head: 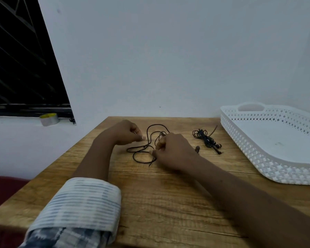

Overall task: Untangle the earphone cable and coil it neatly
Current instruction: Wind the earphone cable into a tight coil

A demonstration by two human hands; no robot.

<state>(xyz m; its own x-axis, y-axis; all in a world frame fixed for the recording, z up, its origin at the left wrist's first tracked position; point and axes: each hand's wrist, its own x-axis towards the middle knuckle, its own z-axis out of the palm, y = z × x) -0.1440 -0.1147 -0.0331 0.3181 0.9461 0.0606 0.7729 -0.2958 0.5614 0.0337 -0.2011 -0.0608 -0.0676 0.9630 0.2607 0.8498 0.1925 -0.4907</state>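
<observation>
A black earphone cable [147, 140] lies in loose crossing loops on the wooden table [159, 203], between my two hands. My left hand [127, 132] sits at the loops' left side with thumb and fingers pinched on a strand. My right hand [174, 151] rests on the loops' right side, its fingers curled and pinching the cable near its lower end. One earbud [197, 149] peeks out just right of my right hand. Part of the cable is hidden under that hand.
A second black earphone set [207, 138] lies bundled on the table to the right. A white perforated plastic tray [276, 140] stands at the right edge. A tape roll [48, 119] sits on the window ledge at left. The wall is close behind the table.
</observation>
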